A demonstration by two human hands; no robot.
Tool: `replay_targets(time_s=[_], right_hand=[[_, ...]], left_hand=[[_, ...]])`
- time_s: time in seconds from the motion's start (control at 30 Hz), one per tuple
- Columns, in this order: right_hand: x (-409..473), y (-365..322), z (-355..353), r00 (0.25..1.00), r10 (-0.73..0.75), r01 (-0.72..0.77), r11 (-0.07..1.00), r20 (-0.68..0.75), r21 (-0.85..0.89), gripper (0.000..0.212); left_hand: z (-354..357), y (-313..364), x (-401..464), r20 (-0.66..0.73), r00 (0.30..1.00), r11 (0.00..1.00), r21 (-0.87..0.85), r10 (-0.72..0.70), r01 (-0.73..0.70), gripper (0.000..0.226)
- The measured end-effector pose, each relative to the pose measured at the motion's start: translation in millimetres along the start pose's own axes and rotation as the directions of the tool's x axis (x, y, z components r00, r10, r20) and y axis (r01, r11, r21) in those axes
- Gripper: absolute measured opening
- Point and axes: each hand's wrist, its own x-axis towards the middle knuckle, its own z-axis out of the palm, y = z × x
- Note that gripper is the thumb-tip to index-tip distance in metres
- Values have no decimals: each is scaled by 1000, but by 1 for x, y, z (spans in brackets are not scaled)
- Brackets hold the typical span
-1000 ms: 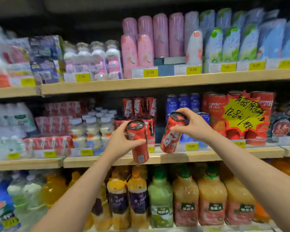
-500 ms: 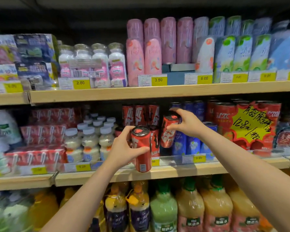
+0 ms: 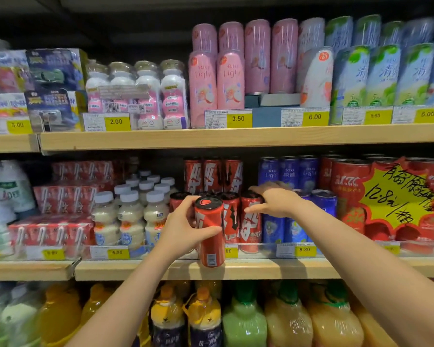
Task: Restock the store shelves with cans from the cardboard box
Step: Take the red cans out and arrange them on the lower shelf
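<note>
While our left grip point(image 3: 183, 229) clasps a red can point(image 3: 209, 236) before the middle shelf point(image 3: 261, 269) | right grip point(image 3: 276, 200) spans the shelved can point(image 3: 251, 229), hold we cannot tell | blue cans point(image 3: 273, 231) crowd its right, white bottles point(image 3: 128, 216) left.

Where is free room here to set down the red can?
Top shelf: bare front patch between pink cans and white can. Middle shelf: crowded from small bottles through red cans to blue cans. Behind the held can: hidden.
</note>
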Motion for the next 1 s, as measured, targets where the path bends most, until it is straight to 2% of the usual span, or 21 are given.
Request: replay_targets(time_s=[0.13,0.2,0.27,0.33,0.4,0.47,0.57,0.67,0.7,0.77,0.83,0.9,1.0], right_hand=[[1,1,3,999,-12,14,999,36,-52,77],[-2,0,3,999,-35,35,999,1,-28,84],[-15,-1,1,983,-78,97,989,-166,113,93],[-36,-8,1,953,-87,181,932,-291,313,91],[-54,-23,9,967,-83,192,857,-239,478,87],[-61,-36,21,988,-57,135,778,-145,614,88],[-61,-39,26,984,-1,128,691,-177,711,61],[-65,-26,12,969,43,162,637,-244,754,54],[-64,-20,6,957,63,182,627,-283,757,53],[-57,-10,-9,928,98,226,616,-358,755,51],[-46,-3,-21,904,97,265,637,-416,724,50],[-35,-1,-27,892,97,272,665,-441,696,55],[-17,-2,-26,869,84,272,742,-488,613,68]], left_hand=[[4,0,6,-7,1000,999,31,-4,4,58],[6,2,7,-11,1000,1000,1,-14,14,57],[8,4,8,-18,999,998,-49,-27,26,54],[10,8,10,-27,999,995,-93,-30,28,50],[13,13,14,-29,999,993,-116,-17,13,48],[19,20,18,-24,1000,993,-114,10,-12,45],[26,32,24,5,999,991,-123,52,-51,43],[16,38,40,25,999,968,-246,47,-39,25],[9,39,47,-5,997,976,-204,73,-72,24],[-3,35,59,-74,984,987,-8,160,-161,26],[-7,28,70,-98,977,973,151,190,-174,21],[-5,18,83,-64,986,955,264,153,-132,22],[4,5,107,33,989,910,388,146,-148,40]])
